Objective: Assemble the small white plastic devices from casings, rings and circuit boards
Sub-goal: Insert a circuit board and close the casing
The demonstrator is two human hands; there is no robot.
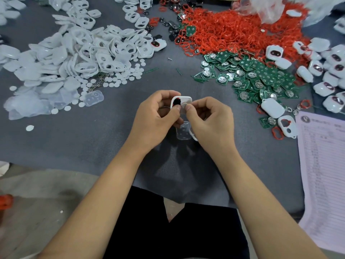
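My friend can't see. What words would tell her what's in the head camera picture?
Two hands, left and right, hold a small white casing over a grey table, the right pressing a little white disc into it. Around them lie heaps of white casings, red rings and green circuit boards.

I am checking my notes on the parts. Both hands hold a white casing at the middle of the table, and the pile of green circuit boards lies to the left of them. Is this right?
Not quite. In the head view the green circuit boards lie to the right. The left hand and right hand do hold a white casing at the table's middle.
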